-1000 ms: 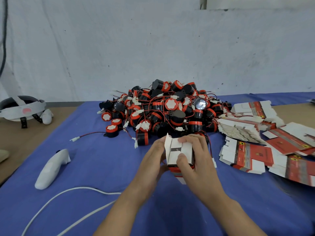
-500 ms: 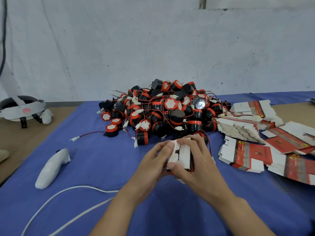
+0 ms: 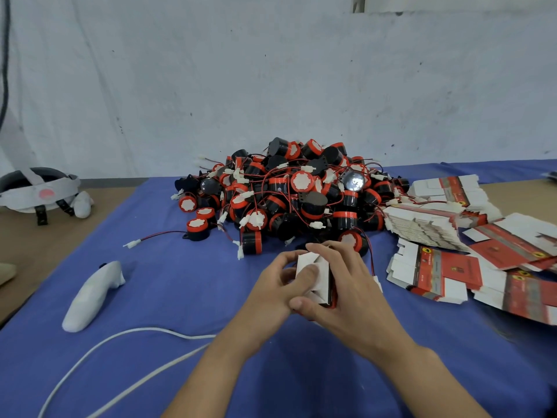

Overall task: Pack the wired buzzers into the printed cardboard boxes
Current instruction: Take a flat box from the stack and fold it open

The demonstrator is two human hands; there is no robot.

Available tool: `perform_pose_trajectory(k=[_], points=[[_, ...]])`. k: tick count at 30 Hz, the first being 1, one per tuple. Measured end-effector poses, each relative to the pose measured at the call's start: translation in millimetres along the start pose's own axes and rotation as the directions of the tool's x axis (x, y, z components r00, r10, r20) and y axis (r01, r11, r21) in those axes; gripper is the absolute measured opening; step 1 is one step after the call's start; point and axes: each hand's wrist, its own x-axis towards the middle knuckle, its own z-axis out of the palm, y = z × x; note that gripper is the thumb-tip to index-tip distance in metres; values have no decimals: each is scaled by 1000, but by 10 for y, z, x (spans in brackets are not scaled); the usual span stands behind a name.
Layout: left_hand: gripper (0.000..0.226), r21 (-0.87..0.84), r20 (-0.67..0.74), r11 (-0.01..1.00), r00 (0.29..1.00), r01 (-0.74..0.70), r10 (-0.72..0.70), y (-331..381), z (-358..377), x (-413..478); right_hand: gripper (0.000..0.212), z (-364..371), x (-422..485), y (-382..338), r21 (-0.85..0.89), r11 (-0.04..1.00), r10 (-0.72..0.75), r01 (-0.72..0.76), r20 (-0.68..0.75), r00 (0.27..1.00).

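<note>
White flaps (image 3: 309, 262) now folded shut on red-edged box (image 3: 324, 282), left hand (image 3: 278, 294) and right hand (image 3: 346, 292) pinching it.

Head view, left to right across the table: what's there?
White headset → white controller → pile of wired buzzers → flattened printed boxes. The half-folded box being held overlaps the pile, so it is left out.

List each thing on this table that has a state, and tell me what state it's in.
box, held in both hands, white end flaps partly folded.
left hand, grips the box, thumb on a flap.
right hand, grips the box.
buzzers, loose pile, wires tangled, unpacked.
flat boxes, unfolded, stacked flat at right.
controller, lying loose, not held.
headset, lying idle.
</note>
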Motion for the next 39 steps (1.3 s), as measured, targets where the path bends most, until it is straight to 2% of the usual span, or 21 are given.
perform_pose_trajectory(k=[6, 10, 15, 19, 25, 28, 35, 39], points=[[24, 121, -24, 992, 999, -29, 32, -24, 6, 24, 82, 34, -1, -1, -60, 998, -31, 32, 13, 999], [23, 132, -28, 991, 999, -15, 19, -17, -6, 31, 79, 40, 0, -12, -65, 997, -49, 49, 15, 999], [32, -63, -25, 997, 999, 33, -35, -3, -33, 17, 82, -10, 9, 26, 59, 998, -34, 35, -22, 999], [29, -225, -55, 969, 992, 97, -112, 28, -20, 51, 83, -24, 8, 75, 99, 995, -24, 26, -21, 1000], [45, -357, 94, 921, 987, 157, -132, 84, -3, 31, 71, -35, -13, 77, 239, 971, 13, -2, -43, 999], [47, -422, 111, 891, 985, 164, -129, 83, 18, 43, 67, -25, -13, 99, 271, 962, 32, -18, -48, 998], [41, -427, 66, 899, 995, 98, -77, 75, 23, 71, 60, 24, 4, 152, 293, 955, 69, -54, -41, 997], [51, -331, -58, 943, 997, 22, -44, 53, 121, 96, 53, 49, 40, 126, 463, 878, 158, -122, -40, 987]])
